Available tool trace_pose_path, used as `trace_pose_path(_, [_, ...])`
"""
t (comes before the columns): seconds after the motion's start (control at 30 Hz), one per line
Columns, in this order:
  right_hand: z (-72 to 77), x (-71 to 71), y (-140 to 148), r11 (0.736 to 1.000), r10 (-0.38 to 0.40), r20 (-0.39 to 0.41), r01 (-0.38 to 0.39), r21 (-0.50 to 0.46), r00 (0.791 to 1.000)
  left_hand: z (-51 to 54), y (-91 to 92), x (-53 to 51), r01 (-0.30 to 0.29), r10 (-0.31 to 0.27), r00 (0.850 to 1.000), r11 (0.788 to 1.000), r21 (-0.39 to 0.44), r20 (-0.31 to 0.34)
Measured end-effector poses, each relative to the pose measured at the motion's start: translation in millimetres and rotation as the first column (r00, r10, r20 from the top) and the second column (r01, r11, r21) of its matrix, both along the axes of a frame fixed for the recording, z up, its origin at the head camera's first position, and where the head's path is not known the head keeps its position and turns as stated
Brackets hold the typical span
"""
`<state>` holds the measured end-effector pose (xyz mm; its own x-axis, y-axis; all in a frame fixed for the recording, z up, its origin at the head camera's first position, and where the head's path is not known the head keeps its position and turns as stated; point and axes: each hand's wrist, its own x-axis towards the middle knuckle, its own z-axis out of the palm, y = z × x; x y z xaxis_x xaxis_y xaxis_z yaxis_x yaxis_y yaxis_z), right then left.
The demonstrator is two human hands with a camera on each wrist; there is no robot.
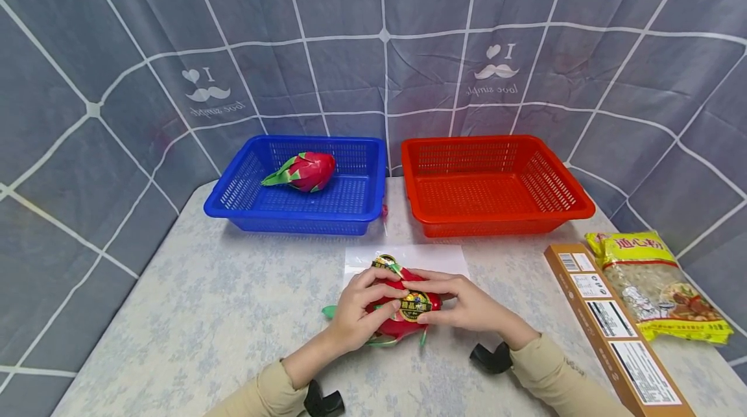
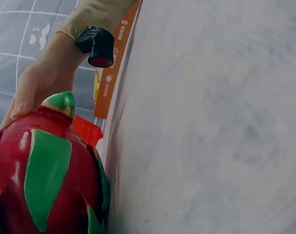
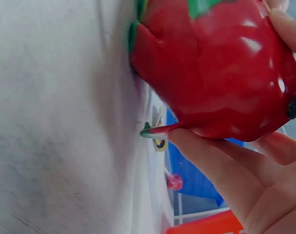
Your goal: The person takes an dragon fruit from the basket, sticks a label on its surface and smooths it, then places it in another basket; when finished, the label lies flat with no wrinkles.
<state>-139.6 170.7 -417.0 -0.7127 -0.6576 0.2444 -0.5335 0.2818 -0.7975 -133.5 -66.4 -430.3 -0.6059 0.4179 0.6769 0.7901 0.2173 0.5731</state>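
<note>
A red dragon fruit (image 1: pixel 392 322) with green scales lies on its side on the table, between both hands. My left hand (image 1: pixel 357 310) grips its left side, thumb on the upper surface. From the right, my right hand (image 1: pixel 463 300) holds it, with fingers over the top and the thumb by a black-and-gold round label (image 1: pixel 416 305) on the skin. The left wrist view shows the fruit's green scales (image 2: pixel 48 180) up close. In the right wrist view its glossy red skin (image 3: pixel 211 68) fills the upper part. The palms are partly hidden.
Behind the hands lies a white sheet (image 1: pixel 426 255) with another black-and-gold label (image 1: pixel 384 261). A blue basket (image 1: pixel 297 214) contains a second dragon fruit (image 1: pixel 312 172). Beside it stands a red basket (image 1: pixel 502 216). At right are a long brown box (image 1: pixel 607 320) and a yellow food bag (image 1: pixel 659 287).
</note>
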Motion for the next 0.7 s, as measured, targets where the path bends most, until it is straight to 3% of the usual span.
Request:
trace_pose_path(0.3, [10.0,-9.0,20,0.996,0.085,0.074,-0.082,-0.046,0.994,1.3,-5.3,-7.7,0.084,-0.088,0.983,0.996,0.034,0.16])
trace_pose_path(0.43, [18.9,-13.7,36,0.992,0.113,0.088,-0.107,-0.07,0.99,-0.2,-9.9,-13.9,0.073,-0.088,0.96,0.995,0.065,0.267])
trace_pose_path(0.53, [30.5,-15.9,53,0.987,0.111,0.097,-0.099,-0.123,0.989,1.3,-13.1,-18.1,0.054,-0.11,0.903,0.988,0.146,0.416])
trace_pose_path(0.63, [42.3,-18.0,73,0.967,0.118,0.07,-0.098,-0.234,0.991,2.8,-15.7,-22.5,0.004,-0.114,0.846,0.978,0.207,0.521])
trace_pose_path(0.7, [49.9,-19.1,84,0.937,0.104,0.065,-0.075,-0.342,0.992,3.3,-16.9,-26.1,-0.007,-0.122,0.826,0.974,0.226,0.551])
